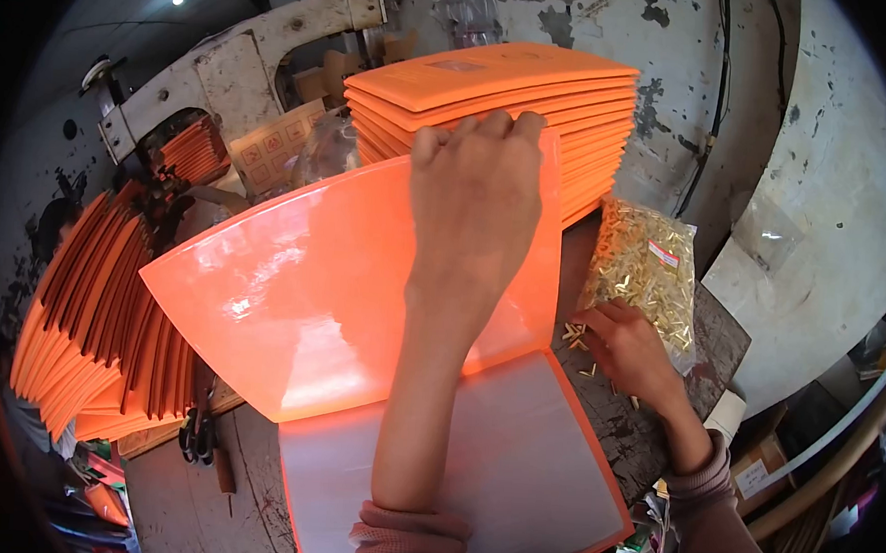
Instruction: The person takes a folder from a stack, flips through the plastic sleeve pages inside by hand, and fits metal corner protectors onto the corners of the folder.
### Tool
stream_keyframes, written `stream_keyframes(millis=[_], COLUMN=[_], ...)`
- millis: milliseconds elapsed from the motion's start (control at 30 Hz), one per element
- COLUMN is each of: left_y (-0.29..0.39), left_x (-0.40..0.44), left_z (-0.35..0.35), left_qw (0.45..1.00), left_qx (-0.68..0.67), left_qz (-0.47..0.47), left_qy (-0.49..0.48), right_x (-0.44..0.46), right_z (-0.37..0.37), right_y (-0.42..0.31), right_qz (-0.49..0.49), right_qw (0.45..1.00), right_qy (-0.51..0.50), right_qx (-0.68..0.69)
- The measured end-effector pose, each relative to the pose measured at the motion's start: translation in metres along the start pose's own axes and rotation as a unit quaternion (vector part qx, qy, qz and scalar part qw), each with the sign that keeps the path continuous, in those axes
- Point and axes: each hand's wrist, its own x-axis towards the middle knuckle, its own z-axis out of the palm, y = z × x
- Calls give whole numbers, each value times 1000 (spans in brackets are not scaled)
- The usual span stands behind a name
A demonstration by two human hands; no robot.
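Beneath your left hand (477,208), which clasps its raised cover (293,279) near the upper edge, lies a glossy orange plastic folder (354,357) with a smooth, translucent grey inner sheet (525,441). Your right hand (632,346) curls narrowly over small, slim gold-coloured metal clips (573,334); whether it pinches one cannot be told. The step in hand appears to be picking a clip; the next move calls for a fine fingertip grip and a steady cover. Just beyond the right hand slumps a crinkled clear plastic bag (662,298) of clips.

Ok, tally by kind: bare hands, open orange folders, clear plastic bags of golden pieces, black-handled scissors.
Bare hands (left hand, right hand): 2
Open orange folder: 1
Clear plastic bag of golden pieces: 1
Black-handled scissors: 1
Total: 5
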Motion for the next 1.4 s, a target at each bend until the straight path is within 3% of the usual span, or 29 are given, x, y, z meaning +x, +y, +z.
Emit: stream_keyframes(millis=[333, 400, 500, 567, 767, 833, 867, 933, 1100, 1167, 1400], left_y=[0, 3, 4, 7, 14, 14, 15, 14, 17, 18, 17], left_x=[1, 0, 1, -1, 0, -2, -2, -2, -1, -2, -3], left_z=[1, 4, 1, 2, -4, 2, 2, -2, 0, 2, 4], left_qw=[1000, 1000, 999, 1000, 999, 994, 995, 996, 995, 995, 993], left_qx=[11, 21, 28, 16, -9, -39, -40, -44, -44, -40, -41], left_qz=[-7, -12, -18, -19, -45, -15, -12, -25, -28, -24, -31], left_qy=[-13, -10, -7, -6, 3, 104, 96, 75, 81, 90, 108], right_x=[7, 19, 60, 92, 123, 125, 126, 127, 133, 137, 138], right_z=[-7, -7, -46, -80, -120, -115, -113, -110, -106, -103, -107], right_y=[-6, -3, -7, -17, -26, -18, -14, -11, -11, -4, 3], right_qz=[54, 114, 85, 38, 16, -11, -4, 5, 12, -36, -61], right_qw=[987, 924, 910, 909, 807, 855, 853, 916, 910, 910, 909], right_qy=[94, 80, 92, 193, 310, 274, 277, 171, 118, 95, 58], right_qx=[120, 356, 395, 367, 503, 440, 442, 362, 398, 402, 408])
